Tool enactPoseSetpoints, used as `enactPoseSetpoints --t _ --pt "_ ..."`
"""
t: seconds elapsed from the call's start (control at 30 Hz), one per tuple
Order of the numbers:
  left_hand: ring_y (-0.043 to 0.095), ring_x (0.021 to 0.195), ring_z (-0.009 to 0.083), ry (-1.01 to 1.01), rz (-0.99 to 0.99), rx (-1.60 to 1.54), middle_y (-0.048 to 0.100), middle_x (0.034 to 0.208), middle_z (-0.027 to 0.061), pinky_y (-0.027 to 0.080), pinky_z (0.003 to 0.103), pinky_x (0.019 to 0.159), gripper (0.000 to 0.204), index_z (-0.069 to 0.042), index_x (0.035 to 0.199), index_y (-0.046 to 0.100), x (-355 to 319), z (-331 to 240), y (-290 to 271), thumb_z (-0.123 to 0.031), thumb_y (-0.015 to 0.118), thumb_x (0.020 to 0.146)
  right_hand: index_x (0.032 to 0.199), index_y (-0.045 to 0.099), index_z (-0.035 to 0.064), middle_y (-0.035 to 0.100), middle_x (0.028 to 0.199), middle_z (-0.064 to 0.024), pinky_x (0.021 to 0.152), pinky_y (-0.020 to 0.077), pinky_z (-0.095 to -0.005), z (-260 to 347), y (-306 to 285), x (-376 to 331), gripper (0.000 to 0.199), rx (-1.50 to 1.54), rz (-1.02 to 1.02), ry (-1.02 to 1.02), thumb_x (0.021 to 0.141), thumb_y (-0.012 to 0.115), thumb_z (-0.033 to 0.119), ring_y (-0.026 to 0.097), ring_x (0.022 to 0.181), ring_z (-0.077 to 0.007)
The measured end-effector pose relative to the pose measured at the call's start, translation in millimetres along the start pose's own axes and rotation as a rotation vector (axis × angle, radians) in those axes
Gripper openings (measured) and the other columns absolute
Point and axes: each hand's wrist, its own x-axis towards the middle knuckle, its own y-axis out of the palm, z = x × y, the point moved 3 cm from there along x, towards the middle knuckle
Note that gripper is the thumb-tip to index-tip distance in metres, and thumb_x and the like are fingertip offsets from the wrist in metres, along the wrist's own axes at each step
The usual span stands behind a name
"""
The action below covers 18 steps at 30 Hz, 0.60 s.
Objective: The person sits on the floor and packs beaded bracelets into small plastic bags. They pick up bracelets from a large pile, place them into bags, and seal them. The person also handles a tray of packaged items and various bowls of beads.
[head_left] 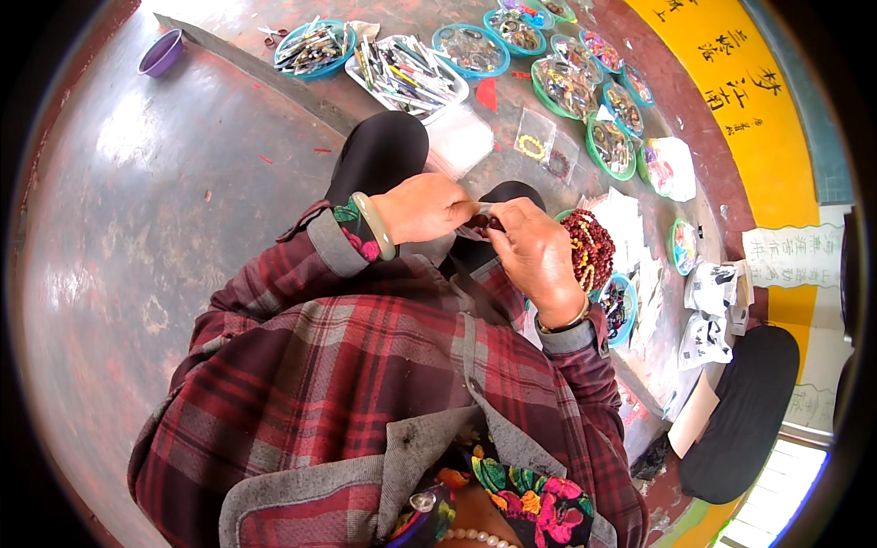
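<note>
Above my lap, my left hand [423,208] and my right hand [536,253] meet, both with fingers closed. Dark red beads [480,221] show between them, pinched by my right fingers. What my left fingertips hold, beside the beads, is too small and covered to make out; a thin pale edge shows there. A pale bangle [375,226] circles my left wrist and a dark bracelet [566,321] my right. Just right of my right hand, a green basket holds a heap of dark red bead strings [592,248], some yellow among them.
Ahead lie a white basket [464,89] of pens, a blue basket [351,47] of pens, and clear bags [454,142]. A bagged yellow bracelet [530,146] lies near several baskets of trinkets. A purple bowl [163,53] stands far left; a black stool [744,416] is at right.
</note>
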Motion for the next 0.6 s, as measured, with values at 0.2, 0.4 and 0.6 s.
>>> enactPoseSetpoints --t 0.2,0.4,0.6 --pt "0.054 0.050 0.0232 -0.104 0.086 -0.091 0.056 0.056 0.0125 0.043 0.034 0.051 0.030 0.000 0.079 0.065 -0.8 -6.2 -7.7 -0.022 0.048 0.090 0.096 0.057 0.0044 0.058 0.087 -0.0114 0.064 0.0480 -0.0338 -4.9 9.5 3.6 0.027 0.175 0.031 0.134 0.071 0.064 0.002 0.060 0.075 -0.0256" --pt "0.050 0.048 0.0099 -0.156 0.085 -0.435 0.054 0.053 0.0034 0.040 0.026 0.048 0.034 0.000 0.080 0.065 -6.8 -1.8 -18.0 -0.023 0.045 0.095 0.104 0.060 0.0045 0.060 0.098 -0.0026 0.068 0.0442 -0.0215 -37.0 -5.6 -9.8 0.030 0.741 -0.202 0.487 0.075 0.067 0.000 0.055 0.083 -0.0097" --pt "0.044 0.046 0.0049 -0.241 0.121 -0.612 0.052 0.055 0.0006 0.035 0.021 0.043 0.031 0.000 0.090 0.065 -8.5 -11.3 -32.7 -0.024 0.046 0.095 0.126 0.044 0.0015 0.049 0.125 -0.0090 0.097 0.0329 -0.0332 -67.8 21.5 -28.9 0.074 1.257 -0.118 0.429 0.065 0.079 0.025 0.043 0.116 -0.0190"
